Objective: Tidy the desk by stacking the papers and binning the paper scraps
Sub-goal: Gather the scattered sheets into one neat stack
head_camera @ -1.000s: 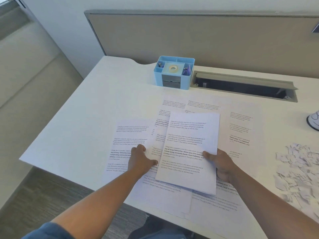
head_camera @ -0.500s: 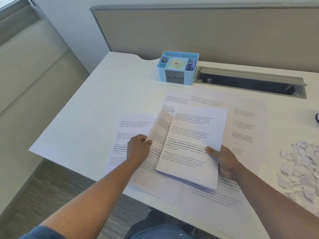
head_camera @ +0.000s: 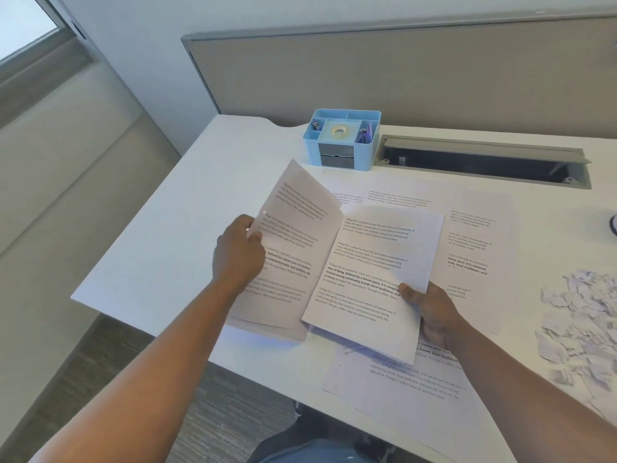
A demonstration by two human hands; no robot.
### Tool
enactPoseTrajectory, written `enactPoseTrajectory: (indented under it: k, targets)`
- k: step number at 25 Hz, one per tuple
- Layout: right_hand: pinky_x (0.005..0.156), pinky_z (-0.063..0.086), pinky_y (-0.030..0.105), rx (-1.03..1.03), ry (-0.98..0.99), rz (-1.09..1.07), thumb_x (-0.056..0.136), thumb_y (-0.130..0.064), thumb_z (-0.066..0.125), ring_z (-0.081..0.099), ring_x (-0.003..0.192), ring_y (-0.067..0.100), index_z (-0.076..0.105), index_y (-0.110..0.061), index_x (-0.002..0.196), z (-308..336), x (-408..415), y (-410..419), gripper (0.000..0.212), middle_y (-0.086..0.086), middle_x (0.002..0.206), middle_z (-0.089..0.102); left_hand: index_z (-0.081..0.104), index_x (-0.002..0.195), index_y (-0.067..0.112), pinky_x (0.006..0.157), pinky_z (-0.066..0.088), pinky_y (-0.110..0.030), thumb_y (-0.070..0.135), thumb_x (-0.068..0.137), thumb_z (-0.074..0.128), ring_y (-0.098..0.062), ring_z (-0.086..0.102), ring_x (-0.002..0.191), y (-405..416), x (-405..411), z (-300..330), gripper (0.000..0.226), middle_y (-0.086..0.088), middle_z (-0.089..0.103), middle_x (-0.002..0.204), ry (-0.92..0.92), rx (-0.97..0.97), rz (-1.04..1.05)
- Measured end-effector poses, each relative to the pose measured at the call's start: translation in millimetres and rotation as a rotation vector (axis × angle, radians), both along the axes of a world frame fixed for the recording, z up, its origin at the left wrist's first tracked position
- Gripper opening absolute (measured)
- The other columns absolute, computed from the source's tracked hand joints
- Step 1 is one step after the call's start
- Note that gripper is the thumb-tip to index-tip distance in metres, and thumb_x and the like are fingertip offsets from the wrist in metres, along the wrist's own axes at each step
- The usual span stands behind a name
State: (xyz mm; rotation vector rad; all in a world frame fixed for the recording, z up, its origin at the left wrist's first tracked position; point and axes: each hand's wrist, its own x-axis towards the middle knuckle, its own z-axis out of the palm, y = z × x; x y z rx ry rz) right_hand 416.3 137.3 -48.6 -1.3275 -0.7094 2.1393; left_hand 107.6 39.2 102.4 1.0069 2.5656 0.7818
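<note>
My right hand (head_camera: 432,314) grips the near right edge of a stack of printed papers (head_camera: 370,279), held just above the white desk (head_camera: 187,212). My left hand (head_camera: 238,252) pinches the left edge of another printed sheet (head_camera: 293,235) and holds it lifted and tilted, its right edge beside the stack. More printed sheets lie flat on the desk: some behind the stack (head_camera: 474,238) and one near the front edge (head_camera: 410,385). A heap of white paper scraps (head_camera: 581,325) lies at the right.
A light blue desk organiser (head_camera: 342,140) with tape and clips stands at the back of the desk. To its right is an open cable tray slot (head_camera: 484,162). A grey partition (head_camera: 400,75) runs behind the desk. No bin is in view.
My left hand has picked the sheet off the desk and raised it, tilted, beside the stack. My right hand keeps its grip on the stack, which has lifted slightly.
</note>
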Motion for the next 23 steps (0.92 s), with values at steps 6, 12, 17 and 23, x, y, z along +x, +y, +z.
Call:
enactPoseTrajectory:
  k: [6,12,17,23]
  targets:
    - [0.074,0.062,0.046,-0.001,-0.033,0.01,0.098,-0.006,0.064,0.073,0.103,0.033,0.066,-0.009,0.126,-1,0,-1,0.027,0.013,0.118,0.075,0.06,0.107,0.026,0.072,0.055,-0.04,0.018,0.101,0.052,-0.025,0.066,0.08,2,-16,44,0.013,0.001,0.069,0.093,0.081,0.054,-0.005]
    - [0.084,0.06,0.054,-0.017,-0.018,0.076,0.098,-0.006,0.065,0.072,0.108,0.038,0.062,-0.006,0.132,8,0,-4,0.035,0.015,0.121,0.074,0.065,0.101,0.02,0.075,0.057,-0.035,0.015,0.101,0.059,-0.024,0.072,0.085,0,-20,24,0.007,-0.003,0.073,0.099,-0.261,0.176,0.065]
    - [0.079,0.061,0.054,-0.042,0.058,0.107,0.097,-0.005,0.061,0.072,0.104,0.043,0.063,-0.007,0.13,24,-7,-15,0.033,0.022,0.119,0.073,0.066,0.098,0.022,0.088,0.06,-0.049,0.005,0.1,0.057,-0.028,0.073,0.093,-8,1,-31,0.019,-0.009,0.074,0.111,-0.6,0.133,0.171]
    - [0.096,0.051,0.066,-0.023,0.168,0.087,0.101,-0.026,0.057,0.065,0.118,0.045,0.058,-0.013,0.139,38,-7,-21,0.04,0.021,0.131,0.068,0.064,0.12,0.016,0.089,0.059,-0.054,-0.006,0.102,0.049,-0.032,0.074,0.1,-15,13,-53,0.032,-0.009,0.076,0.113,-0.846,0.077,0.13]
